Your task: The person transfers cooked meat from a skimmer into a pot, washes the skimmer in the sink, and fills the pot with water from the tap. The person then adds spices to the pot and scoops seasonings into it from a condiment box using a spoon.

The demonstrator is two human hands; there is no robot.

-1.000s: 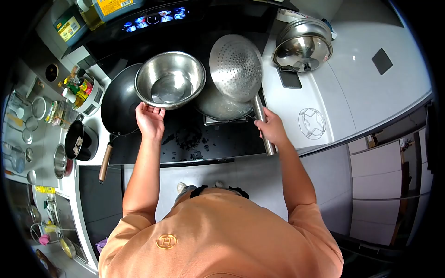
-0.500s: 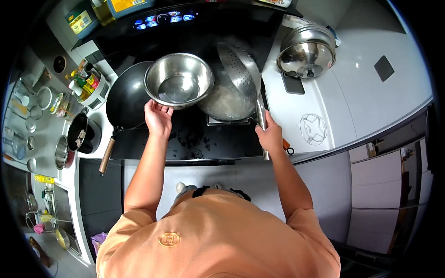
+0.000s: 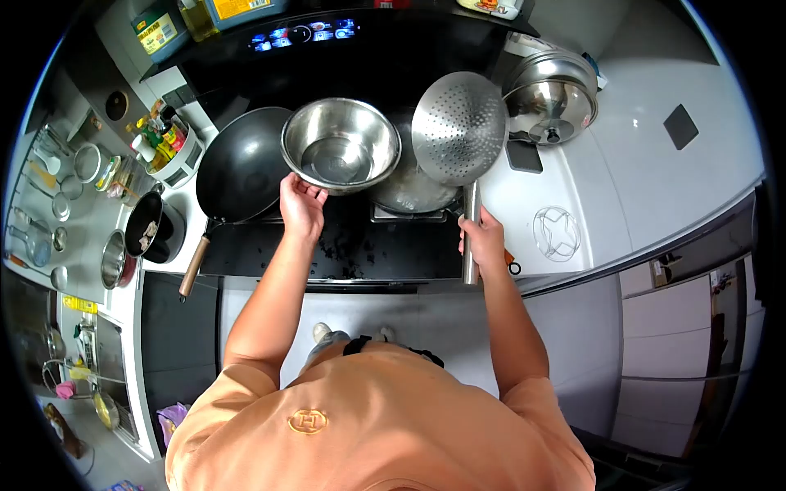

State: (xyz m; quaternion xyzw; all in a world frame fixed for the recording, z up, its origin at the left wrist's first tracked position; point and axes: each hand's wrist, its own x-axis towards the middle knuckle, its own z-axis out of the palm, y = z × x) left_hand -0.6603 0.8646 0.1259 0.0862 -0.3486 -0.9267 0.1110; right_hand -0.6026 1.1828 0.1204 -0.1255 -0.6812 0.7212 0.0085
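My left hand grips the near rim of a steel bowl, holding it up above the stove between two pans. Nothing shows inside the bowl apart from reflections. In my right hand is the handle of a large perforated skimmer, its round head raised with the holes facing me. Behind the bowl and skimmer, partly hidden by both, a pan with cloudy liquid sits on the right burner. A dark wok with a wooden handle stands on the left burner.
Steel lids lie on the right counter, near a wire rack. A bottle caddy, a black pot with pale pieces and another steel bowl stand at left. Jugs line the back.
The skimmer has turned from a tilted, edge-on pose over the pan to facing me, farther right. The bowl has shifted slightly right with my left hand.
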